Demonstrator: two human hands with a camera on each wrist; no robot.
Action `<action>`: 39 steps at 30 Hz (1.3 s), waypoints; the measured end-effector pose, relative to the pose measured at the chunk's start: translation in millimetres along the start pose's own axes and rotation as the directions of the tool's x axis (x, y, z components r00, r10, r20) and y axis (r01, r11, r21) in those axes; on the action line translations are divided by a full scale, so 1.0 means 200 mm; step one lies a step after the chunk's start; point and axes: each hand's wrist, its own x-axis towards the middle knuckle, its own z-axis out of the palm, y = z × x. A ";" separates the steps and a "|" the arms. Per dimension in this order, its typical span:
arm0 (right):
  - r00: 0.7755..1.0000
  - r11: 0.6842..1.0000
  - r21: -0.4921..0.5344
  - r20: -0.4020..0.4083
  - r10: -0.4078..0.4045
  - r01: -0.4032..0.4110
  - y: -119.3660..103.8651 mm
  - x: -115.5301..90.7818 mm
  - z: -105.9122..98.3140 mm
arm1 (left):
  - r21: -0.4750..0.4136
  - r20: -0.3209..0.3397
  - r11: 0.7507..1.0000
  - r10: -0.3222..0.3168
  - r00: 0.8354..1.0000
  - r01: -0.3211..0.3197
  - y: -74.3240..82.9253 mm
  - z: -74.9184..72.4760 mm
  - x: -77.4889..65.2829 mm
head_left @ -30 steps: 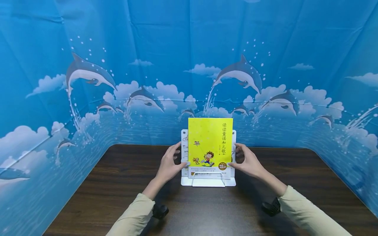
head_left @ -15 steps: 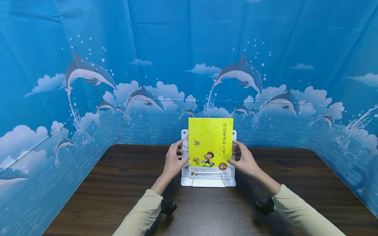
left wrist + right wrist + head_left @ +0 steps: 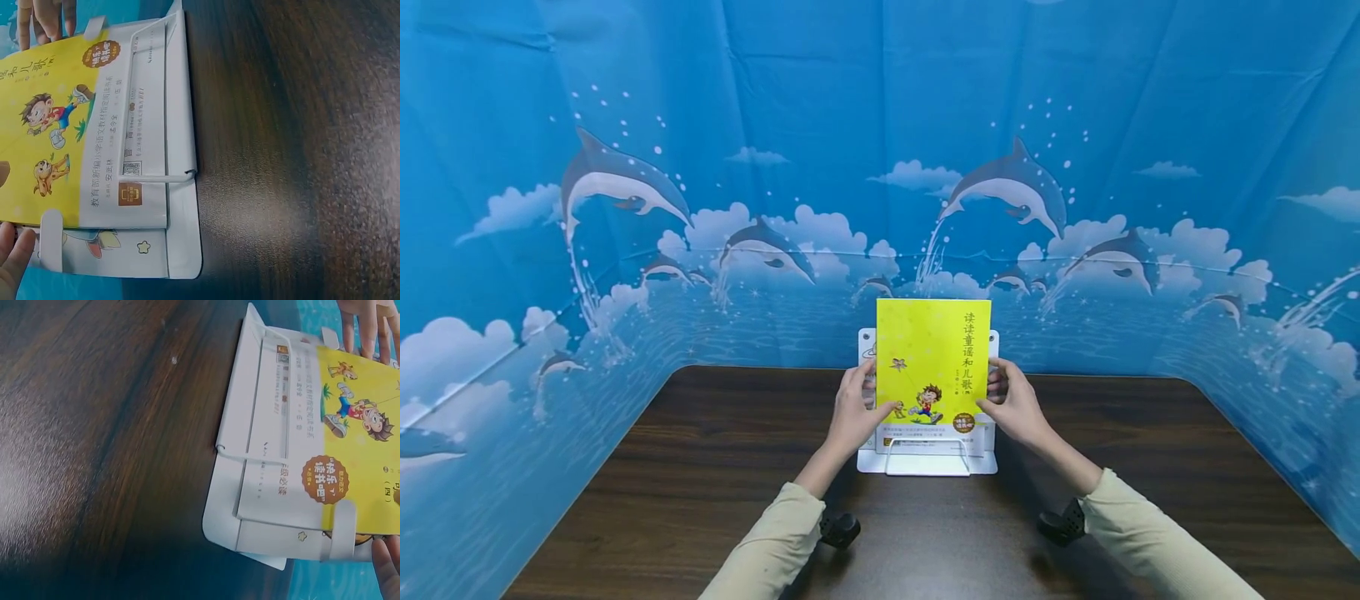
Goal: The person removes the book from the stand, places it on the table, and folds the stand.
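Note:
A yellow children's book (image 3: 932,350) with a running boy on its cover stands upright on a white book stand (image 3: 863,462). A wire bar (image 3: 928,475) crosses in front of its lower edge. My left hand (image 3: 853,408) grips the book's left side, thumb on the cover and fingers behind the edge. On the opposite side my right hand (image 3: 1021,408) pinches the right edge the same way. In the left wrist view, fingers (image 3: 14,256) show at the cover's edge beside a white page tab (image 3: 52,240). The other tab (image 3: 342,530) overlaps the cover in the right wrist view.
The stand rests on a dark wood table (image 3: 715,475) near its back edge. Behind hangs a blue curtain (image 3: 820,125) printed with dolphins and clouds. Black wrist devices (image 3: 838,529) are strapped beneath the light sleeves (image 3: 775,542).
Both hands have moved inward. The left thumb has slid further onto the cover, and the right fingers have closed in behind the right edge. The book and stand have stayed in place.

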 end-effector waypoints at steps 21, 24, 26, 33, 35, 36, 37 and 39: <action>0.992 0.996 0.016 -0.091 -0.089 0.091 0.04 -0.02 0.06 | -0.072 -0.105 0.995 0.062 0.993 -0.070 -0.06 0.03 0.00; 0.984 0.990 -0.005 -0.109 -0.139 0.139 0.05 -0.03 0.08 | -0.057 -0.108 0.994 0.087 0.990 -0.093 -0.07 0.04 0.00; 0.978 0.985 -0.032 -0.120 -0.171 0.169 0.06 -0.04 0.08 | -0.044 -0.111 0.993 0.105 0.988 -0.110 -0.08 0.04 0.00; 0.964 0.973 -0.092 -0.146 -0.222 0.210 0.08 -0.05 0.10 | -0.035 -0.118 0.987 0.153 0.981 -0.158 -0.09 0.04 0.00; 0.964 0.974 -0.088 -0.148 -0.222 0.211 0.08 -0.05 0.10 | -0.033 -0.117 0.987 0.155 0.981 -0.160 -0.09 0.04 0.00; 0.963 0.973 -0.088 -0.146 -0.224 0.213 0.08 -0.05 0.10 | -0.031 -0.116 0.987 0.155 0.981 -0.160 -0.10 0.04 0.00; 0.963 0.972 -0.091 -0.144 -0.228 0.217 0.08 -0.05 0.10 | -0.030 -0.113 0.987 0.156 0.981 -0.161 -0.09 0.04 0.00; 0.961 0.969 -0.102 -0.140 -0.240 0.227 0.08 -0.05 0.09 | -0.021 -0.103 0.986 0.162 0.981 -0.165 -0.09 0.04 0.00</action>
